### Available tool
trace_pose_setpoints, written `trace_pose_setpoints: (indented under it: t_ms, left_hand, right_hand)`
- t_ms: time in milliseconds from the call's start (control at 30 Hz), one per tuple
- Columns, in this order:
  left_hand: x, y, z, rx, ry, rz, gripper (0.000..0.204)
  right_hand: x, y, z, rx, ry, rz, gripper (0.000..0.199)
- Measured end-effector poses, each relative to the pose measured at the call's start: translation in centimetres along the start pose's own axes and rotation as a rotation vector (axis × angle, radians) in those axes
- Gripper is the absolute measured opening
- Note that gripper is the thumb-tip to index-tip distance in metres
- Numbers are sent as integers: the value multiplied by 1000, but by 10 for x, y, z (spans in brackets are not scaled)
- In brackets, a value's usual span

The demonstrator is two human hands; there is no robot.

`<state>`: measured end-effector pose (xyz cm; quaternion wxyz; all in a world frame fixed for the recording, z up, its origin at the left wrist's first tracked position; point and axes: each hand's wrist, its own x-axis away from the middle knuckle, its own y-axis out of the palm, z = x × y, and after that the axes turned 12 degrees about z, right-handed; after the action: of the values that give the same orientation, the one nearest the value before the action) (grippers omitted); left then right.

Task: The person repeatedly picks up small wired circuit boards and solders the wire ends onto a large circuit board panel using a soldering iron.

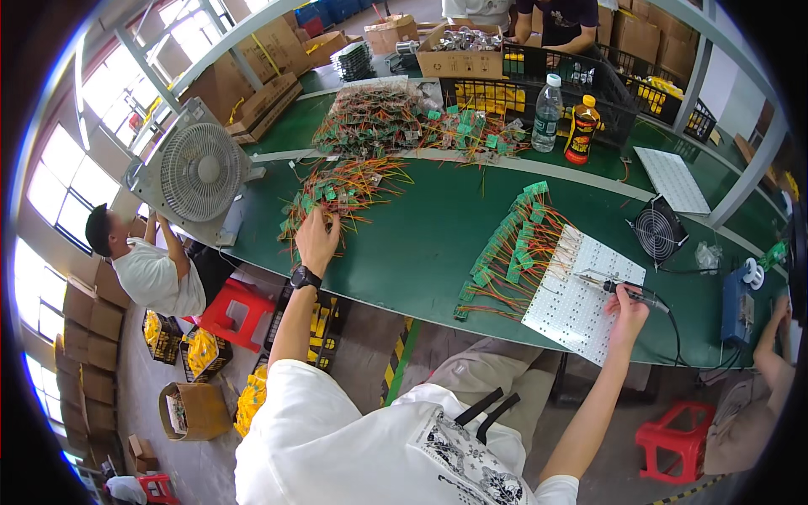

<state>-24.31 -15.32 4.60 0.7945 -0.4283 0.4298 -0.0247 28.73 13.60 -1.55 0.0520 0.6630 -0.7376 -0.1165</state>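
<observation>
"Head view: how's this done well?"

"Left hand (pixel 318 240) does best parting the pile of wired boards (pixel 345 185) gently, I'd say, so wires (pixel 370 178) don't snag. Its fingers curl in among them; whether they pinch anything, I can't tell from here. Right hand (pixel 627 315) grips the iron (pixel 643 295) over the panel (pixel 575 307); I'd keep it clear of loose wires."

"And how does the panel look?"

"White, dotted all over, lying at the near edge of the green table (pixel 421 244). Red wires (pixel 534 282) from green boards (pixel 523 250) reach its left side."
</observation>
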Motion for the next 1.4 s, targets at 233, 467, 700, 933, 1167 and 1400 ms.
trace_pose_setpoints:
  t_ms: [233,467,700,933,1167,1400]
  left_hand:
    - [-51,34,-44,-123,4,310,30]
    - [-77,41,-76,144,-195,-66,46]
    - [-67,23,-56,419,-97,3,36]
    - [-43,1,-36,663,-431,-167,22]
    - [27,-18,33,802,-480,-599,24]
    - [48,-8,151,1189,-239,-703,20]
  right_hand:
    - [0,0,-1,1,6,-10,19]
    - [-1,-1,2,-13,20,-14,15]
    - [4,4,-6,7,17,7,15]
    - [4,5,-5,9,18,2,16]
    - [0,1,-3,-7,34,-1,18]
    - [-4,-2,3,-84,45,57,15]
